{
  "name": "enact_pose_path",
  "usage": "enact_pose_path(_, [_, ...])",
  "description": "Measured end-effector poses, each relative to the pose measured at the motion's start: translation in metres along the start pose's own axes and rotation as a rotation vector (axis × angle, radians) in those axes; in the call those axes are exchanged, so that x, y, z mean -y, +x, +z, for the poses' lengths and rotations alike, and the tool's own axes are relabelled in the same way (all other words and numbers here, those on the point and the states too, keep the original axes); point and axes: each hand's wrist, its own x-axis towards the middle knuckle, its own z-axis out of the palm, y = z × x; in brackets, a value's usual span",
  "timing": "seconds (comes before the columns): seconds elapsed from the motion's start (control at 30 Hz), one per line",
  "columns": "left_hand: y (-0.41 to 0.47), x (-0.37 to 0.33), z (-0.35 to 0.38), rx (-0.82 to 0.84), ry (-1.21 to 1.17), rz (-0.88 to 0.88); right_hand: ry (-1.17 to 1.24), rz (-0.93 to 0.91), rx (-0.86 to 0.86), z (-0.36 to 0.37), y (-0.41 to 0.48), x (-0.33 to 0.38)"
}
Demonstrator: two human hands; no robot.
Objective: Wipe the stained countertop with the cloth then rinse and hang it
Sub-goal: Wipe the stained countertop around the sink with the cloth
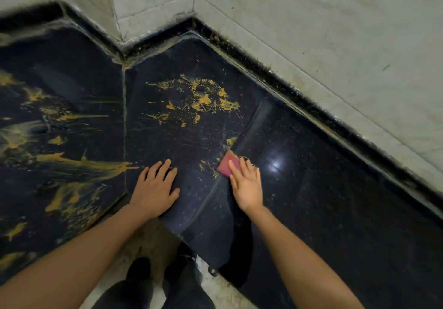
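counter: dark speckled stone countertop [335,200] running round a corner, pretty glossy on the right, with a light glare [276,166] just right of the right hand
wall: pale marbled tiles [311,20] along the far side, a pillar bit juts out far left, grimy black strip [299,92] along the bottom
stains: yellow splatter [203,97] in the middle, farther out than both hands. bigger smears [72,162] all over the left slab, plus a few small specks just left of the cloth
seam: pale joint line [124,116] running near to far, left of the left hand
cloth: small pinkish-red cloth [227,164] flat on the countertop, about the middle, right where the dirty part meets the shiny part
right hand: right hand [247,184] lies flat on the near-right part of the cloth, fingers straight and a bit apart, pressing down, not curled round it
left hand: left hand [154,188] flat on the countertop, fingers spread, holding nothing, left of the cloth and apart from it, close to the near edge
streak: curved line [260,116] sweeping from the far right down past the cloth to the near edge
below: dark trousers [134,294] and shoes [137,268] on a pale floor [213,289], under the near edge
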Motion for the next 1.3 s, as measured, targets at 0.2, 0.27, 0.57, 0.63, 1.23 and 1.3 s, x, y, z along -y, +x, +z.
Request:
enact_pose_path(0.2, [-0.001, 0.004, -0.007, 0.053, 0.001, 0.062, -0.123, -0.074, -0.015, 0.032, -0.085, 0.046])
enact_pose_path(0.27, [-0.001, 0.006, -0.009, 0.082, -0.009, 0.078, -0.156, -0.125, 0.028, 0.044, -0.11, 0.058])
enact_pose_path(0.57, [0.005, 0.016, -0.02, 0.159, -0.018, 0.149, -0.184, -0.413, -0.343, 0.057, -0.132, 0.052])
enact_pose_path(0.63, [0.007, 0.017, -0.024, 0.141, -0.049, 0.15, 0.031, -0.332, -0.519, 0.043, -0.113, 0.037])
enact_pose_path(1.23, [0.048, 0.017, -0.009, -0.261, -0.195, -0.018, 0.117, 0.324, -0.091, -0.077, 0.227, -0.1])
enact_pose_path(1.3, [0.048, 0.015, -0.004, -0.264, -0.192, -0.001, 0.096, 0.262, -0.091, -0.083, 0.251, -0.106])
